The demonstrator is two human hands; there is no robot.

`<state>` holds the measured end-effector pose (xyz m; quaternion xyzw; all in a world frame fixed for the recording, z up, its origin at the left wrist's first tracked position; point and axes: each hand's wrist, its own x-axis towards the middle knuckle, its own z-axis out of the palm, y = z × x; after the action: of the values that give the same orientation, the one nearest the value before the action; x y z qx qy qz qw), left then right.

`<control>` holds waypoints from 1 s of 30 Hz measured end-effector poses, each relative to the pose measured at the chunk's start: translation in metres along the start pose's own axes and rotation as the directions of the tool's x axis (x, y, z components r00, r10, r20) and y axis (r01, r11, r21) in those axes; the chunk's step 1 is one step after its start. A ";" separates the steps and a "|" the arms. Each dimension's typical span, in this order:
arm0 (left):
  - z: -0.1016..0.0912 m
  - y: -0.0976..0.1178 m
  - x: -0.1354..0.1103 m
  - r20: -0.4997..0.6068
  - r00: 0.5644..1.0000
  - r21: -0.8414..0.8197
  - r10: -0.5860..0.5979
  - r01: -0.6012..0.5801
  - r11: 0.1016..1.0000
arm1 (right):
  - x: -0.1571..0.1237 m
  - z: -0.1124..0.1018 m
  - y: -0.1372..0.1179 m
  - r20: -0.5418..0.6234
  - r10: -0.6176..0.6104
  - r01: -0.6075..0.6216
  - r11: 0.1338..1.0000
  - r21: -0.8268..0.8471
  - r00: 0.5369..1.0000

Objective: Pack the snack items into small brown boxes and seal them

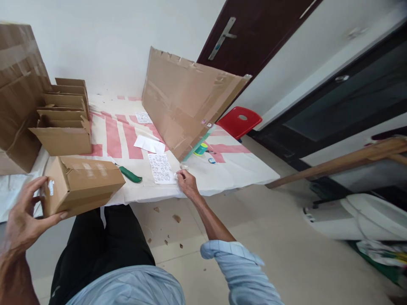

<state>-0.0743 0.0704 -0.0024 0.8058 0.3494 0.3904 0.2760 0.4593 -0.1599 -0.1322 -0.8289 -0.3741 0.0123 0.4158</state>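
Observation:
My left hand [27, 218] grips the end of a closed, taped cardboard box [92, 173], thumb below and fingers above. The box is tilted at the table's front edge, and a small white patch shows on its end. My right hand [187, 183] is closed in a pinch at the lower right edge of a white sheet [160, 168] printed with rows of small dark outlines. A small white bit shows at those fingertips; whether it belongs to the sheet I cannot tell. Between box and sheet lies a green-handled knife [130, 174], its other end partly hidden by the box.
Several open cardboard boxes [66, 140] stand in a row at the left, beside a large carton [20, 84]. A big cardboard panel [187, 101] leans over the table [241, 171]. Near it are a green tape roll [201, 149] and a red stool [240, 120].

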 end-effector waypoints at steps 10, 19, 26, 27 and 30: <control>-0.003 0.016 -0.006 0.046 0.999 -0.028 0.009 -0.008 1.000 | 0.018 0.006 -0.023 0.075 -0.038 0.038 0.999 -0.002 0.996; -0.002 0.009 -0.005 0.048 0.999 -0.037 0.013 -0.012 0.999 | 0.004 0.003 0.008 0.185 0.000 0.001 1.000 -0.004 0.983; -0.003 0.004 -0.003 0.034 0.999 -0.012 0.004 -0.004 1.000 | 0.011 0.002 0.012 0.217 -0.006 0.008 1.000 -0.010 0.976; -0.003 0.004 -0.002 0.033 0.999 -0.015 0.008 -0.007 1.000 | 0.011 0.002 0.013 0.222 -0.007 0.009 1.000 -0.010 0.975; -0.003 0.003 -0.001 0.031 0.999 -0.025 0.017 -0.016 1.000 | 0.011 0.000 0.013 0.239 -0.010 0.013 1.000 -0.011 0.971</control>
<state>-0.0765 0.0681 0.0011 0.8113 0.3335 0.3843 0.2879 0.4749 -0.1580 -0.1383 -0.8218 -0.4261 0.1075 0.3625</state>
